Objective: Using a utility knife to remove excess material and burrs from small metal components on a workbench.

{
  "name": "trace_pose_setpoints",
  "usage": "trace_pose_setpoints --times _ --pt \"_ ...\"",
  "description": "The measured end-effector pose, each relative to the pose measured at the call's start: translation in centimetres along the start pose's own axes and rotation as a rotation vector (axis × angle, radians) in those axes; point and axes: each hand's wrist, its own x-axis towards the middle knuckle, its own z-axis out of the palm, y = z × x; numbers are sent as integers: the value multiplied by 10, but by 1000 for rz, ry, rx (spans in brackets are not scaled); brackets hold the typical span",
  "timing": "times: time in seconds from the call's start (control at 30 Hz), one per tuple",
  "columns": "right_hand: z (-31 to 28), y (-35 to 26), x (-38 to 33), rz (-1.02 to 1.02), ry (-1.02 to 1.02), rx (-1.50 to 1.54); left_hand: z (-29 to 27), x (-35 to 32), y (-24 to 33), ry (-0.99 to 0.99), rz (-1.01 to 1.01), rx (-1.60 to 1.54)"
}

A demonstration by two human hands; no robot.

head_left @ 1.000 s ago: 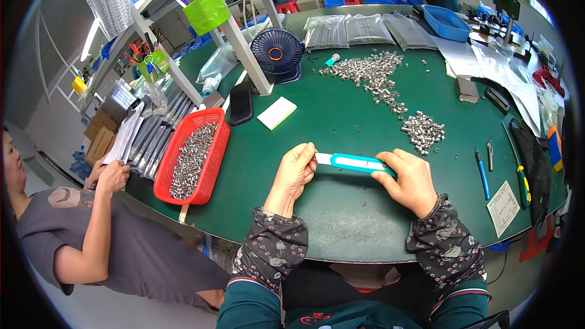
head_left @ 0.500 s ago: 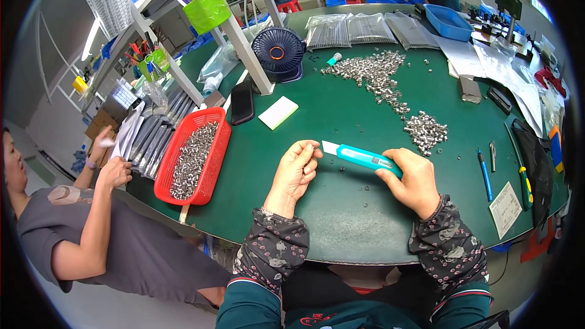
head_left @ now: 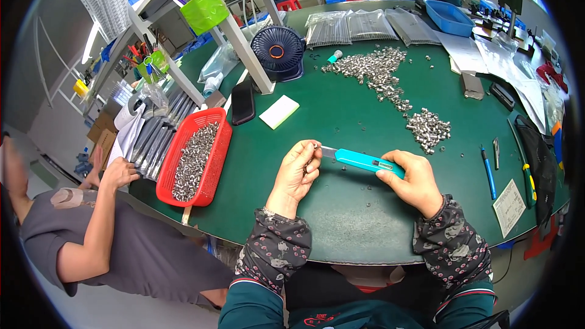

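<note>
My right hand (head_left: 415,181) is closed round the rear of a turquoise utility knife (head_left: 359,159), its blade pointing left. The blade tip reaches the fingertips of my left hand (head_left: 296,173), which pinch a small metal ring-like part (head_left: 315,145), partly hidden by the fingers. Beyond my hands lies a small heap of short metal sleeves (head_left: 428,129), joined by a trail to a larger spread of the same parts (head_left: 373,70). A red plastic basket (head_left: 220,164) full of similar small metal parts stands to the left.
A black phone (head_left: 243,102), a pale notepad (head_left: 279,112) and a dark fan (head_left: 278,52) stand beyond the basket. Bagged rods (head_left: 368,27) lie at the back. On the right are a blue pen (head_left: 489,172) and a paper slip (head_left: 509,208). A co-worker (head_left: 122,237) stands at left.
The knife's blade has turned and come up against the part at my left fingertips. The co-worker at left has shifted their head and arm.
</note>
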Motion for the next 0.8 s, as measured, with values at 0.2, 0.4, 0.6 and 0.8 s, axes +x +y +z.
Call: trace_pose_setpoints --times 0.2,0.4,0.6,0.8 --pt "-1 0 0 44 -35 67 1 0 -1 -57 15 25" --pt "-2 0 0 77 -76 79 6 -2 3 -66 5 32" --pt "-2 0 1 72 -77 88 1 -1 -1 -49 22 46" --pt "-4 1 1 102 -123 99 6 -2 -1 -61 30 104"
